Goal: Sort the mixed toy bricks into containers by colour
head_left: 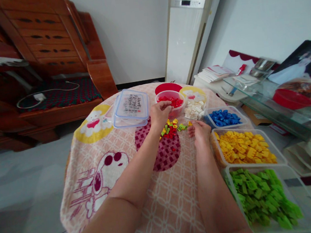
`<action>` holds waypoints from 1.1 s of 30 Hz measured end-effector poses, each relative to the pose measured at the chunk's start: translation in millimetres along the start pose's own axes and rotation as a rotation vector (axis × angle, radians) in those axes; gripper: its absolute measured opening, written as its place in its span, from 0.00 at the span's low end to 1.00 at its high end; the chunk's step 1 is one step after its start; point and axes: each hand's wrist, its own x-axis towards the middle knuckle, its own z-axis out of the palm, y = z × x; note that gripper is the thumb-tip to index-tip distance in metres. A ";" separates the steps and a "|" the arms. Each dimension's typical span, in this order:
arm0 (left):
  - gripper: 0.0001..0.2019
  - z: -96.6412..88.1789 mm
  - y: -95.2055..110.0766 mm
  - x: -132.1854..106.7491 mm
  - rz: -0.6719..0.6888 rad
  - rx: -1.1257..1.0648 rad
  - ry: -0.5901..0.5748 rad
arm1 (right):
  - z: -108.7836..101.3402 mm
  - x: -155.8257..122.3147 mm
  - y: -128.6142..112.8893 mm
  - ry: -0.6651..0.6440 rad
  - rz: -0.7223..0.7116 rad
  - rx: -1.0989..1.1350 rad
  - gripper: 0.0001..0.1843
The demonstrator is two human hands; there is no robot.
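Observation:
My left hand (160,113) reaches to the rim of a round tub of red bricks (171,102), fingers curled together; what they hold is hidden. My right hand (200,130) rests on the patterned tablecloth (153,191) beside a small mixed pile of red, green and yellow bricks (170,128), its fingers bent and partly hidden. Along the right edge stand clear tubs of blue bricks (224,118), yellow bricks (244,147) and green bricks (261,194). A loose heap of white bricks (194,109) lies near the red tub.
Stacked clear lids (130,107) lie at the table's far left. A red lid (167,87) sits behind the red tub. A wooden bench (46,69) stands at left, a white tall appliance (184,27) behind, and a glass shelf with clutter (282,94) at right.

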 end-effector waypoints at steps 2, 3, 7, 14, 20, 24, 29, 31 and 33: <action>0.17 -1.5 -1.5 1.6 0.006 0.038 -0.016 | 0.2 0.1 0.4 -0.005 -0.003 0.004 0.06; 0.18 -2.1 -1.5 1.9 0.009 0.065 -0.032 | 0.1 0.2 0.6 -0.007 -0.006 0.005 0.06; 0.21 -3.1 1.9 0.8 0.020 0.139 -0.070 | -0.6 0.2 0.9 -0.012 -0.011 0.012 0.07; 0.12 -8.9 12.4 -2.7 0.037 0.256 -0.212 | -0.7 -0.2 0.0 -0.018 -0.011 0.018 0.06; 0.08 -10.3 18.9 -8.0 0.082 0.561 -0.569 | -0.5 -0.3 0.5 -0.025 -0.011 0.017 0.06; 0.06 -3.0 18.6 -17.0 0.151 0.906 -0.794 | -0.7 -0.2 0.6 -0.021 -0.012 0.004 0.06; 0.09 12.3 12.1 -34.5 0.224 1.246 -0.792 | -1.8 1.2 1.4 -0.029 -0.017 -0.017 0.07; 0.12 16.8 8.6 -39.1 0.256 1.292 -0.744 | -2.3 1.8 1.7 -0.033 -0.014 -0.021 0.07; 0.14 18.6 5.7 -40.3 0.263 1.305 -0.706 | -2.4 2.0 1.8 -0.037 -0.016 -0.019 0.07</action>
